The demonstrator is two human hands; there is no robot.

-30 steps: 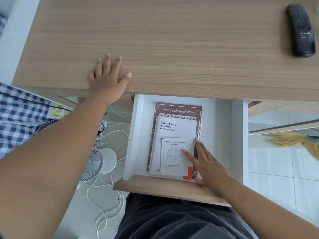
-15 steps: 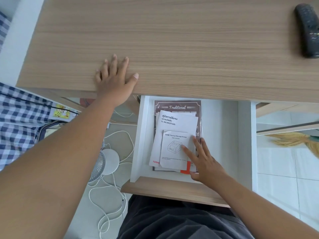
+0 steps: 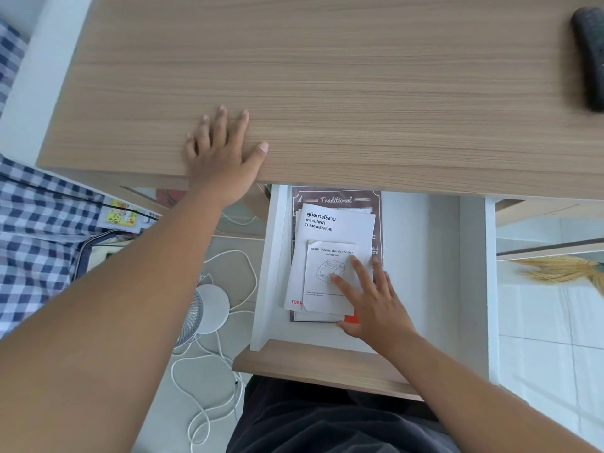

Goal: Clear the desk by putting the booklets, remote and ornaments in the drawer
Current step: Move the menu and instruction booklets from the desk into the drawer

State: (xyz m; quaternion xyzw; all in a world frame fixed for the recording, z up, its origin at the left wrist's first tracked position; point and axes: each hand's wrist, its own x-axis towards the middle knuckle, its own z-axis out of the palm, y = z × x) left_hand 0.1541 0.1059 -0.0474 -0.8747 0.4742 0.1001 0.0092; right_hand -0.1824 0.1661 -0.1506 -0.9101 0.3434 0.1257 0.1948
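Your right hand (image 3: 376, 305) lies flat, fingers straight and spread, on the small white paper booklet (image 3: 327, 279) topping the pile (image 3: 336, 223) in the open white drawer (image 3: 421, 256), by its left wall. These look thin, light and bendy, and likely slide on each other, so press softly. Your left hand (image 3: 222, 155) rests flat on the front edge of the pale wooden desk (image 3: 359, 93), holding nothing. The black plastic remote (image 3: 591, 60) sits at the desk's right edge; it looks hard, so grab its middle.

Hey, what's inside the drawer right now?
In the drawer a printer manual lies atop a white manual atop a brown booklet. The right hand rests flat on them. The desk hides the drawer's back, so anything there is unseen.
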